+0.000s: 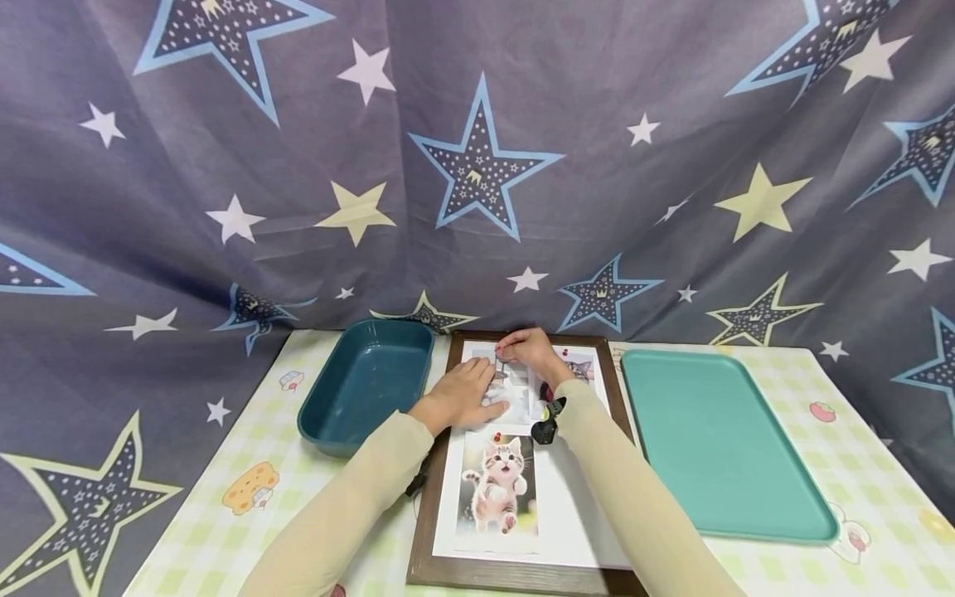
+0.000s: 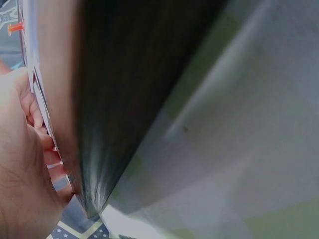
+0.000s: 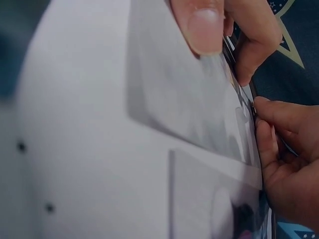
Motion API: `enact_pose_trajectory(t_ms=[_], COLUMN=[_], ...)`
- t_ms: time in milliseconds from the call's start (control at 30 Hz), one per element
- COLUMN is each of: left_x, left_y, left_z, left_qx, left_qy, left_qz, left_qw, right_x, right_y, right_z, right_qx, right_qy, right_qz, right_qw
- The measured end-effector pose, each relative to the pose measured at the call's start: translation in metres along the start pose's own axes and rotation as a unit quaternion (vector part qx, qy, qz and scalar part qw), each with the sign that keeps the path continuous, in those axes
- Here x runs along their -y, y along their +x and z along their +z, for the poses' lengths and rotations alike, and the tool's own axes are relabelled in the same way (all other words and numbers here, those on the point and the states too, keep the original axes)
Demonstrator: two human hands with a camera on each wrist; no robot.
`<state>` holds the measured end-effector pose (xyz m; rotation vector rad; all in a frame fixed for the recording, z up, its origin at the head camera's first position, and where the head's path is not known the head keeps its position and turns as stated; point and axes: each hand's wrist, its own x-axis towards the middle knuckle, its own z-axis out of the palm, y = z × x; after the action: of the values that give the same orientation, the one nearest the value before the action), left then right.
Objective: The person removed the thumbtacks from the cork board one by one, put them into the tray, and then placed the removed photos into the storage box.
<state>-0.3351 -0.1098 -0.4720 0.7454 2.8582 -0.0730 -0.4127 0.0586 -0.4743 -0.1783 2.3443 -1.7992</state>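
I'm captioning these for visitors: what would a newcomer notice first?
Probably the kitten picture, pinned low on the framed board. Above it, the left hand rests on another picture while the right hand pinches what looks like a red pin. Behind, a starry curtain fills the head view's top.

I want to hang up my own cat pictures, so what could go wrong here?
The right hand pinches something small and red, probably a pin, near the left hand, so a slip might prick it. The photo under the left hand could end up crooked if that hand moves. The kitten photo shows one red pin, so it might swing.
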Motion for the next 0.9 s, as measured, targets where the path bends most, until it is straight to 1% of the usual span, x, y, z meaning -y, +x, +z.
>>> enact_pose_trajectory(t_ms=[167,367,533,600,767,900], left_x=[0.0005,-0.0003,-0.0016,-0.0017,0.0000,0.0007], left_y=[0.0017,-0.0007,-0.0027,-0.0033,0.0002,0.0019], left_z=[0.0003,-0.0014,-0.0034,-0.0040,-0.0012,0.0006], left_qx=[0.004,0.004,0.005,0.001,-0.004,0.003], left_qy=[0.001,-0.009,-0.007,-0.004,0.002,0.002], left_qz=[-0.001,0.001,0.001,0.002,0.002,0.000], left_qw=[1.0000,1.0000,1.0000,1.0000,1.0000,1.0000], right_x=[0.0004,-0.0012,-0.0021,-0.0016,-0.0022,-0.0026], right_y=[-0.0005,0.0000,0.0004,-0.0001,0.0014,0.0009], right_z=[-0.0001,-0.0003,-0.0004,-0.0005,-0.0004,-0.0010], right_qx=[0.001,0.005,0.004,0.003,0.003,0.005], right_qy=[0.008,0.013,0.016,0.018,0.019,0.017], right_qz=[0.004,0.002,0.001,0.000,-0.001,0.000], right_qw=[1.000,1.000,1.000,1.000,1.000,1.000])
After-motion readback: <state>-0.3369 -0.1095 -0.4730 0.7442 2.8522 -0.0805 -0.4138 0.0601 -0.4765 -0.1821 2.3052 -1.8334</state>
